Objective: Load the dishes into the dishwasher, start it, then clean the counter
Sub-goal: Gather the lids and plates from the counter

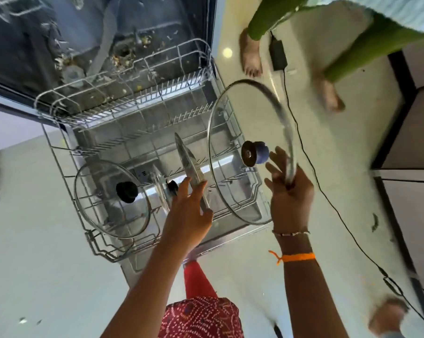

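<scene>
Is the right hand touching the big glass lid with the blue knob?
Touching. The head view shows the right hand gripping the metal rim of the big glass lid, fingers curled around its edge.

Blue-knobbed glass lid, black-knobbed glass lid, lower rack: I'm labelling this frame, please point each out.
blue-knobbed glass lid [255,156], head view, on its blue knob.
black-knobbed glass lid [126,192], head view, on its black knob.
lower rack [94,242], head view, on its front-left wire corner.

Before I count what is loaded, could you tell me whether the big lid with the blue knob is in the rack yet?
Not yet. The right hand grips the big lid by its rim, holding it on edge above the rack.
</scene>
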`<act>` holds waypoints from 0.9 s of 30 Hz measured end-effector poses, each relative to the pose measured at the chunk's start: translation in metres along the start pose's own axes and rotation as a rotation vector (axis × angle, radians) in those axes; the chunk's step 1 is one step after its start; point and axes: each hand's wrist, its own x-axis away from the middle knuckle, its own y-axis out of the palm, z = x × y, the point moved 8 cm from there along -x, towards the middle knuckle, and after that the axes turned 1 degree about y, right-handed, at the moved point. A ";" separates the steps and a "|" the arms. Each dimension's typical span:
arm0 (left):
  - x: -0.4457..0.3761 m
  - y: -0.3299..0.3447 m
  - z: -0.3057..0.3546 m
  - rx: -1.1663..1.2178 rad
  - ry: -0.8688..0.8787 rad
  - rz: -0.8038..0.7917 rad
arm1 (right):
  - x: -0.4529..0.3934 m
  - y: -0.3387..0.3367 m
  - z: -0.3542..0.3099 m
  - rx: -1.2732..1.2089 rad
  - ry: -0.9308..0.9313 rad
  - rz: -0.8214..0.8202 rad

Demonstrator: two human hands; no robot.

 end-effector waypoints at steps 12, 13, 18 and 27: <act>0.000 -0.011 -0.018 0.215 0.046 0.139 | 0.002 0.049 0.001 0.333 -0.279 -0.044; 0.001 -0.011 -0.020 0.225 0.037 0.132 | 0.000 0.051 0.000 0.331 -0.280 -0.043; 0.000 -0.011 -0.021 0.245 0.015 0.109 | -0.001 0.071 -0.006 0.357 -0.244 -0.092; 0.000 -0.011 -0.025 0.263 0.003 0.092 | 0.014 0.065 -0.012 0.462 -0.243 -0.078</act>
